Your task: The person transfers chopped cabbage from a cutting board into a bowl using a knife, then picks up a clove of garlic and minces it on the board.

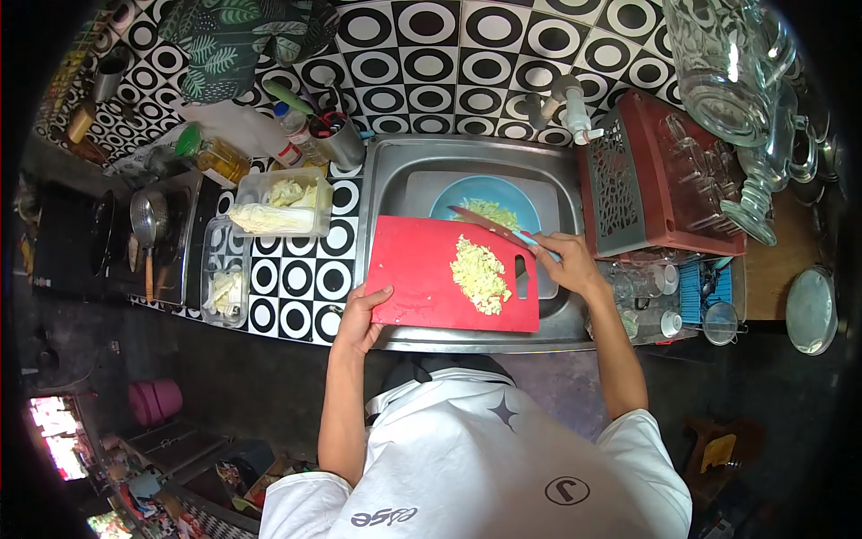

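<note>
My left hand (361,316) is closed on the lower left corner of a red cutting board (417,278), thumb on top. The board lies across the sink (382,175). A heap of chopped pale green cabbage (480,274) rests on its right half, near the handle slot. In my right hand (570,260) is a knife (489,223) with a light blue handle, its blade pointing up and left over the board's far edge. Just beyond that edge, a blue bowl (530,202) in the sink holds more chopped cabbage; the board hides its near part.
Left of the sink, a plastic container (325,216) holds cabbage pieces, with a second clear container (215,305) nearer me. A stove (189,207) carries a ladle and pan. On the right are a red rack (628,171) with glasses, a faucet (575,112) and a blue basket (705,292).
</note>
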### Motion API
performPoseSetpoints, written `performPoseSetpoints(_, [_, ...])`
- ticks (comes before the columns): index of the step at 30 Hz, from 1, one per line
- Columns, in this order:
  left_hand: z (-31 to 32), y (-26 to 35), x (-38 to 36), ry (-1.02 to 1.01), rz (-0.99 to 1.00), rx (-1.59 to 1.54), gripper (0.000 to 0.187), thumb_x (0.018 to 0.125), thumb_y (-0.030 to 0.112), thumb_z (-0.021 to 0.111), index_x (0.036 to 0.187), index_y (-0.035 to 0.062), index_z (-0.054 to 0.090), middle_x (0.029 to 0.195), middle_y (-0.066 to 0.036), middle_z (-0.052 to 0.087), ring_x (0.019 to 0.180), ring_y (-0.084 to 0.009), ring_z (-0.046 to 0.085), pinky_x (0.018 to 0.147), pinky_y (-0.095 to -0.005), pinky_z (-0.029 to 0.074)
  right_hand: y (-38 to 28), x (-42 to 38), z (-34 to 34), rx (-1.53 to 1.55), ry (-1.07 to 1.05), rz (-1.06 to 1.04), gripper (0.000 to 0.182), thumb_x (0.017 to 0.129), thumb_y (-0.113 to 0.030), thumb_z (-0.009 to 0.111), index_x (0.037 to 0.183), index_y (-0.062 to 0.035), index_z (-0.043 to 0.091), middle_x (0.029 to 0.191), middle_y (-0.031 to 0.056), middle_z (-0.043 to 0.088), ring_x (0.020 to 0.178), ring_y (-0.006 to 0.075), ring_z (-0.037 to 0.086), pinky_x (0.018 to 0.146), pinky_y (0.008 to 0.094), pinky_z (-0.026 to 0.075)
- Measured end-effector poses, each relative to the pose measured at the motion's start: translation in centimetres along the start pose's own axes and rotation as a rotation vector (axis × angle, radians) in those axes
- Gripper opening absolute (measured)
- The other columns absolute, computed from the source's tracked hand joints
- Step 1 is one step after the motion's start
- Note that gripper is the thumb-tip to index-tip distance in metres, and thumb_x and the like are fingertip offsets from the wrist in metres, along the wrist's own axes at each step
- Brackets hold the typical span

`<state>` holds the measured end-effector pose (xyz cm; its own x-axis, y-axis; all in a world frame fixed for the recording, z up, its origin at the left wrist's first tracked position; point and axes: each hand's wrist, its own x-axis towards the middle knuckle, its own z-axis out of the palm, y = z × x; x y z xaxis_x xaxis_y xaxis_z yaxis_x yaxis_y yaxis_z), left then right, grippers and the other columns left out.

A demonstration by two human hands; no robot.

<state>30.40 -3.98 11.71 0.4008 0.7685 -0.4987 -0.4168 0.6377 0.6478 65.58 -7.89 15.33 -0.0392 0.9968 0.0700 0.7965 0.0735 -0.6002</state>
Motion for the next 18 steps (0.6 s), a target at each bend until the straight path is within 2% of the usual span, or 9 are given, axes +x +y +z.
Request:
performPoseSetpoints(2, [0.0, 0.0, 0.0, -0.003, 0.0, -0.005, 0.032, 0.086, 0.004, 0.056, 0.116, -0.0059, 0.05, 0.107, -0.014, 0.061, 0.093, -0.0189, 0.064, 0.081, -0.0273, 0.053, -0.3, 0.0, -0.1, 0.025, -0.04, 0.003, 0.022, 0.085, -0.018, 0.059, 0.101, -0.0044, 0.067, 0.081, 0.0179, 0.063, 0.073, 0.0356, 0.062, 0.065, 0.0399, 0.048])
performPoseSetpoints(8, [0.1, 0.2, -0.1, -0.011, 0.001, -0.006, 0.032, 0.086, 0.004, 0.056, 0.116, -0.0066, 0.05, 0.108, -0.015, 0.061, 0.095, -0.0196, 0.063, 0.082, -0.028, 0.053, -1.4, -0.2, -0.7, 0.014, 0.033, -0.052, 0.021, 0.084, -0.019, 0.06, 0.098, -0.0045, 0.068, 0.075, 0.016, 0.062, 0.067, 0.034, 0.061, 0.061, 0.0392, 0.047])
performPoseSetpoints(10, [0.2, 0.3, -0.1, -0.009, -0.011, -0.003, 0.033, 0.086, 0.004, 0.056, 0.116, -0.0066, 0.05, 0.108, -0.015, 0.061, 0.095, -0.0198, 0.063, 0.082, -0.0283, 0.053, -2.4, -0.4, -1.2, 0.069, -0.022, -0.129, 0.019, 0.084, -0.014, 0.062, 0.098, -0.003, 0.068, 0.066, 0.0133, 0.058, 0.058, 0.0257, 0.057, 0.053, 0.0351, 0.042])
performPoseSetpoints(11, [0.2, 0.3, 0.0, -0.009, -0.013, -0.002, 0.033, 0.086, 0.004, 0.056, 0.116, -0.0066, 0.05, 0.108, -0.015, 0.061, 0.095, -0.0198, 0.063, 0.082, -0.0283, 0.053, -2.5, -0.4, -1.1, 0.07, -0.022, -0.127, 0.019, 0.084, -0.014, 0.062, 0.098, -0.003, 0.068, 0.066, 0.0133, 0.058, 0.058, 0.0257, 0.057, 0.053, 0.0351, 0.042])
performPoseSetpoints(13, [0.2, 0.1, 0.0, -0.008, -0.007, 0.0, 0.032, 0.086, 0.004, 0.056, 0.116, -0.0066, 0.05, 0.108, -0.015, 0.061, 0.095, -0.0201, 0.063, 0.083, -0.0284, 0.053, -2.6, -0.7, -1.2, 0.083, -0.119, -0.11, 0.019, 0.083, -0.018, 0.062, 0.096, -0.0062, 0.069, 0.069, 0.0131, 0.06, 0.062, 0.0306, 0.059, 0.056, 0.0383, 0.046])
performPoseSetpoints(18, [0.2, 0.2, -0.1, -0.002, -0.009, 0.003, 0.033, 0.086, 0.004, 0.056, 0.116, -0.0065, 0.049, 0.108, -0.015, 0.061, 0.094, -0.0201, 0.064, 0.082, -0.0281, 0.053, -1.5, -0.5, -0.7, -0.016, -0.045, -0.11, 0.017, 0.082, -0.018, 0.063, 0.094, -0.0083, 0.069, 0.069, 0.013, 0.06, 0.062, 0.0309, 0.059, 0.056, 0.0386, 0.046])
